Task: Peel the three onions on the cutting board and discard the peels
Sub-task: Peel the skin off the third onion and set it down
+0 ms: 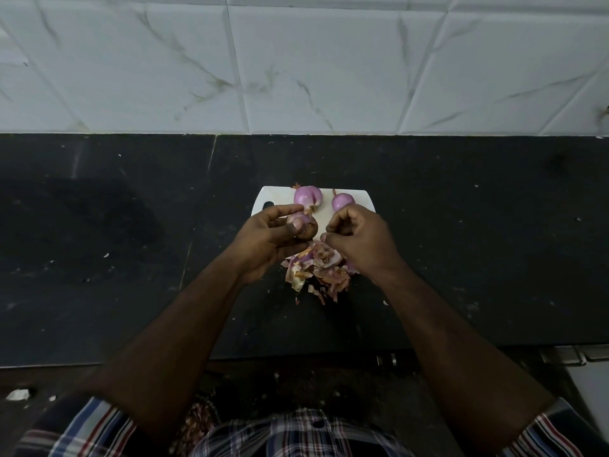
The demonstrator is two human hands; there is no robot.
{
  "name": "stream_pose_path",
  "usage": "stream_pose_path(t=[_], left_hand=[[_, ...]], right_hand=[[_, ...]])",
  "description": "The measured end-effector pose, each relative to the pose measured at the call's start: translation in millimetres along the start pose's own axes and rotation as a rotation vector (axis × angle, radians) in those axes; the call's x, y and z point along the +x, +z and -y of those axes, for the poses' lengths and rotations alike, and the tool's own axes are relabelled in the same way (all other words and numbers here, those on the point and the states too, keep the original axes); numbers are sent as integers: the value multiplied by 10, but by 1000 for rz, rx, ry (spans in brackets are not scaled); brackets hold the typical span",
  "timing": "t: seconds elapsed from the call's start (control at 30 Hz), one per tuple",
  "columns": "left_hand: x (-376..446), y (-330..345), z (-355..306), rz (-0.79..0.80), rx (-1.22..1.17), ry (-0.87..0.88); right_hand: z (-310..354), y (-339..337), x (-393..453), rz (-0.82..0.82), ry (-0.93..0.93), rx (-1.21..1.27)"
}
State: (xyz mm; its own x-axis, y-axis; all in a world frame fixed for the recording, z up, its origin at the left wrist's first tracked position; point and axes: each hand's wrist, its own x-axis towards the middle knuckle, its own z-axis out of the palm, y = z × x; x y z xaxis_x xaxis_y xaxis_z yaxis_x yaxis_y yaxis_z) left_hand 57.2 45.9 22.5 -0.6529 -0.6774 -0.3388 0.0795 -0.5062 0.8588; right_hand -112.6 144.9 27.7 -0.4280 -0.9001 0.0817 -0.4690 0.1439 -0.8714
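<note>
Now my left hand (267, 235) grips the third onion (303, 225); my right hand (359, 239) is curled, contents unclear; peels (316, 272) may spill over the surface's (131, 258) front edge.

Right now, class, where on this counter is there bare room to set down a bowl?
Bare black counter lies left and right of the white cutting board. The board, with onions, hands and peel pile, is crowded.

Both bare forearms reach forward from the near edge and converge toward the middle. The left hand (268, 237) is cupped, fingers and thumb curled closed. The right hand (359, 239) is loosely fisted, fingertips pinched together.
</note>
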Motion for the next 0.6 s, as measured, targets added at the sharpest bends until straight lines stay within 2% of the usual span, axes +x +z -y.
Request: stream_pose_path(t=[0.17, 0.4, 0.6], left_hand=[[1, 19, 1, 18, 14, -1], [-2, 22, 18, -6, 5, 13], [31, -43, -24, -73, -44, 24]], right_hand=[[80, 69, 32, 41, -139, -68], [134, 87, 47, 32, -243, -238], [33, 80, -97, 199, -216, -292]])
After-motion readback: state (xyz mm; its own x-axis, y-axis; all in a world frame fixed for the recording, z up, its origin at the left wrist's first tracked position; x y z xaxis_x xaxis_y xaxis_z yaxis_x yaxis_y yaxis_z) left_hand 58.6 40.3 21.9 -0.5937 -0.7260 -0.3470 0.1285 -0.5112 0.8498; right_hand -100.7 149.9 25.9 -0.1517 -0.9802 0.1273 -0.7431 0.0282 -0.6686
